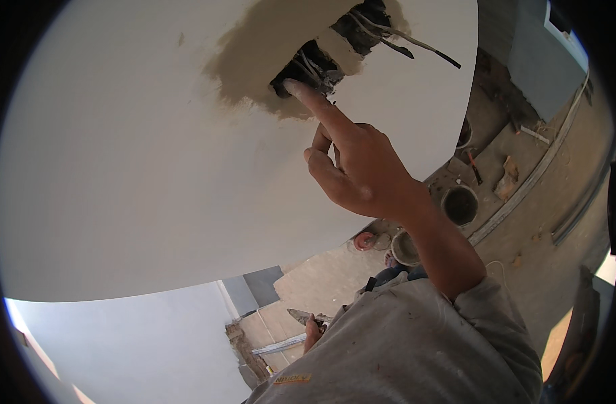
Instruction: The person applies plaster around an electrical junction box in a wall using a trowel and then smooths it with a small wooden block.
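Wet tan plaster rings the wall hole that the right hand touches, forefinger out, other fingers curled, holding nothing.

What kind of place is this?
Probably a room under renovation: a white wall with fresh filler around a hole with loose wires, and buckets on a dusty floor.

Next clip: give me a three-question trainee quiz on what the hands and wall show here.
1. True or false: the right hand points its index finger at the wall opening.
2. What surrounds the opening? A) tile B) a tan wet plaster patch C) wood
3. What does the left hand hold low down?

Key: 1 true. 2 B. 3 a pointed trowel, it seems.
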Demonstrator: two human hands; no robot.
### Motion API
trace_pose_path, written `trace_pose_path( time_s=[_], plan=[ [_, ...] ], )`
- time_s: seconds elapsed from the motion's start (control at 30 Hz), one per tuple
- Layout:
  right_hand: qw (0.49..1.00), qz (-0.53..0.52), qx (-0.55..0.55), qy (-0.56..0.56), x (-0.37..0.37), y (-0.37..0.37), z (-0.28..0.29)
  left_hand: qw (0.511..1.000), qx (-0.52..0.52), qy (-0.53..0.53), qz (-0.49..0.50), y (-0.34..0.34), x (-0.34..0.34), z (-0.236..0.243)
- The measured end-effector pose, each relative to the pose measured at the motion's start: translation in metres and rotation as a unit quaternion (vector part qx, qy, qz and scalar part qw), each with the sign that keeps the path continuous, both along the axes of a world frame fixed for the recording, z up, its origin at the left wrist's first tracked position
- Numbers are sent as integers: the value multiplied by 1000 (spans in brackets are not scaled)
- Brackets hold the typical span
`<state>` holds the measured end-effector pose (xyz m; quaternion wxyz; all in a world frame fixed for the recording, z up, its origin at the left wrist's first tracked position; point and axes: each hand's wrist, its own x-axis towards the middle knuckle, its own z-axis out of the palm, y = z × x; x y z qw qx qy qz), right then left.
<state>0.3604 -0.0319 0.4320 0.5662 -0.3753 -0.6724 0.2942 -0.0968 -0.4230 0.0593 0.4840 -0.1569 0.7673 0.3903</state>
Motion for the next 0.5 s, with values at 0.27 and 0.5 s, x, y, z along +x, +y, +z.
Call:
trace_pose_path(
  time_s=[0.27,0.5],
  plan=[
    [998,31,-24,57,1,-6,0,999,-23,4,33,15,22,5],
    [999,-35,9,-24,-1,-8,6,1000,-10,-24,-5,4,9,-6]
  ],
)
